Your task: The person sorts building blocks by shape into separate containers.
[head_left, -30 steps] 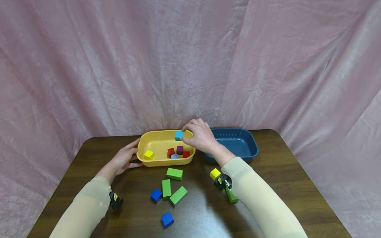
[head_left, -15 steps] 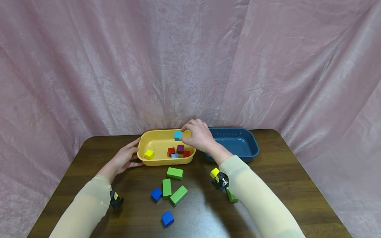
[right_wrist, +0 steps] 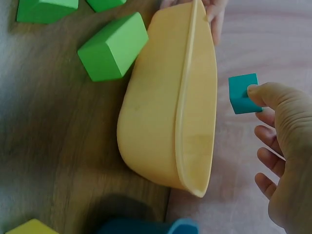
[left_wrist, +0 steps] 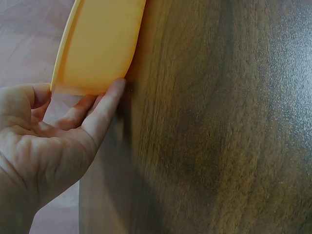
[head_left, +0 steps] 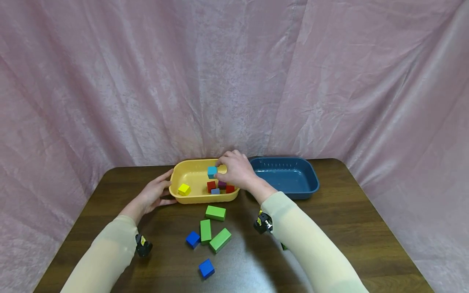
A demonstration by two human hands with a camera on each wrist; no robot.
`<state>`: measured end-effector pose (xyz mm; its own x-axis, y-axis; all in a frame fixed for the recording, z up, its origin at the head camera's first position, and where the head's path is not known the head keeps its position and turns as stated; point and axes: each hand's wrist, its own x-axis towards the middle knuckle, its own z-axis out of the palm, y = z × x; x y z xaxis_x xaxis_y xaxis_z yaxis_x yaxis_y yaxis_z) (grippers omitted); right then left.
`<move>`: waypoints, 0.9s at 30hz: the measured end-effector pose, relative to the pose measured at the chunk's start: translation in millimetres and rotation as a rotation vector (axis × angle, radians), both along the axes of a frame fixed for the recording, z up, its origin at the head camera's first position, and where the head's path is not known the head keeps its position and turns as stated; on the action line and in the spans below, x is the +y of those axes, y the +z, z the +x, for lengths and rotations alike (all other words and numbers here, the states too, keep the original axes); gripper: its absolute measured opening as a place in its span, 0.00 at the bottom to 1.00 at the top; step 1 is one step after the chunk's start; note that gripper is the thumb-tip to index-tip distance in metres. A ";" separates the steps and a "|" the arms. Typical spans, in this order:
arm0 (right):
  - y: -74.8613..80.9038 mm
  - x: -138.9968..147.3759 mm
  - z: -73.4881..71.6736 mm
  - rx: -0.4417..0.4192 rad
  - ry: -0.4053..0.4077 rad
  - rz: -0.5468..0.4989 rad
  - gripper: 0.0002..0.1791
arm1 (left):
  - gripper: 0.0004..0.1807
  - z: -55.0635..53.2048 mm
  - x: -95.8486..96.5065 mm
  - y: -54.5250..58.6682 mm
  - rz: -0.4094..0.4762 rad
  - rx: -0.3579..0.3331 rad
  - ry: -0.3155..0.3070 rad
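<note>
My right hand [head_left: 239, 169] pinches a light blue cube block [head_left: 212, 172] between thumb and fingertips, over the yellow tub [head_left: 206, 200]. The right wrist view shows the cube [right_wrist: 243, 93] held above the tub's rim, the other fingers loosely bent. My left hand [head_left: 154, 195] lies against the tub's left end. In the left wrist view its fingertips touch the end wall of the tub [left_wrist: 97, 48], spread from rim to base. Inside the tub are a yellow cube [head_left: 184, 189], two red cubes [head_left: 211, 186], a pale blue block [head_left: 215, 191] and a partly hidden purple cube [head_left: 222, 184].
A dark blue tub [head_left: 289, 179] stands to the right of the yellow one. In front lie green blocks [head_left: 215, 213] and two blue cubes [head_left: 207, 268] on the wooden table [head_left: 351, 228]. Under my right forearm, another green block is mostly hidden. A pink curtain [head_left: 234, 81] hangs behind.
My right hand has moved left and slightly nearer with the light blue cube, now above the red and purple cubes. The left hand stays at the tub's end.
</note>
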<state>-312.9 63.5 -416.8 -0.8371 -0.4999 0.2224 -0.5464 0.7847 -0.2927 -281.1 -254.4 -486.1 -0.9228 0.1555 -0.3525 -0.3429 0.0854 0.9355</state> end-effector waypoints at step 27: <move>5.7 -19.9 8.1 0.035 0.049 0.031 0.20 | 0.33 -0.5 -0.8 -2.2 -0.002 -0.002 0.001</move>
<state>-304.8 43.6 -411.1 -0.8036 -0.5468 0.2348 -0.5935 0.7655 -0.2485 -281.6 -255.1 -488.3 -0.9224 0.1537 -0.3544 -0.3447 0.0865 0.9347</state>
